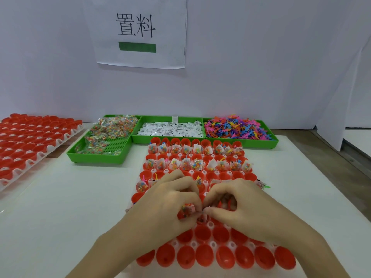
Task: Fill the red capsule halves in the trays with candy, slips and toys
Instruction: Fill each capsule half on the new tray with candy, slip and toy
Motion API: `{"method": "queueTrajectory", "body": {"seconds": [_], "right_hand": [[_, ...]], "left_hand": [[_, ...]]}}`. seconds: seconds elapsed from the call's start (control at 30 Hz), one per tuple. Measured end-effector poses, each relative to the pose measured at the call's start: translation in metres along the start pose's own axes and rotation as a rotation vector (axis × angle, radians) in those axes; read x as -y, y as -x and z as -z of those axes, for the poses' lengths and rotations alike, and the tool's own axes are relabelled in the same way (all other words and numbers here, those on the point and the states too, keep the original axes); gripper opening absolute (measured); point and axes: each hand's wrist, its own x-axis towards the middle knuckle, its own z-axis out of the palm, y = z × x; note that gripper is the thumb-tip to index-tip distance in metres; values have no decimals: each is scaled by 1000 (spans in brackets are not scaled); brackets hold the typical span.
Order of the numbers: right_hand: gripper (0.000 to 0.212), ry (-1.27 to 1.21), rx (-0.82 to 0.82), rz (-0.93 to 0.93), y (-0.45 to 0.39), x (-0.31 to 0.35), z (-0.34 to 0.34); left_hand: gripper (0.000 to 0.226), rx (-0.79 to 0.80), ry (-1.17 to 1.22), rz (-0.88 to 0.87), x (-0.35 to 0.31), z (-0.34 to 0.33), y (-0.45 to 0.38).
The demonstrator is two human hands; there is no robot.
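Our left hand pinches a candy packet; our right hand curls its fingers around small toys, hiding capsule halves. Green bins sit behind.

White wall sheet reads 置料 (green bar beneath)

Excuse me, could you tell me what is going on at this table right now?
A person is filling red capsule halves in a white tray. Both hands work over its middle: the left hand holds a candy packet, and the right hand holds small toys. The far rows already hold candy and slips; the nearest rows are empty. Green bins behind supply candy, slips and toys.
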Motion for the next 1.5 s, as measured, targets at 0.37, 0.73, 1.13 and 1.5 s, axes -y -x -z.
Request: {"method": "queueTrajectory", "body": {"seconds": [0.37, 0.73, 1.13, 1.5], "right_hand": [[26, -60, -31, 40, -1, -8, 2], [60, -187, -474, 91, -9, -10, 4], [54, -185, -535, 64, -11, -9, 7], [37, -169, -511, 34, -10, -8, 6]], "left_hand": [[21, 23, 69, -76, 13, 5, 0], [28, -382, 330, 394, 49, 26, -3], [40, -66, -372, 909, 178, 87, -7], [17, 14, -607, 932, 181, 88, -12]]}}
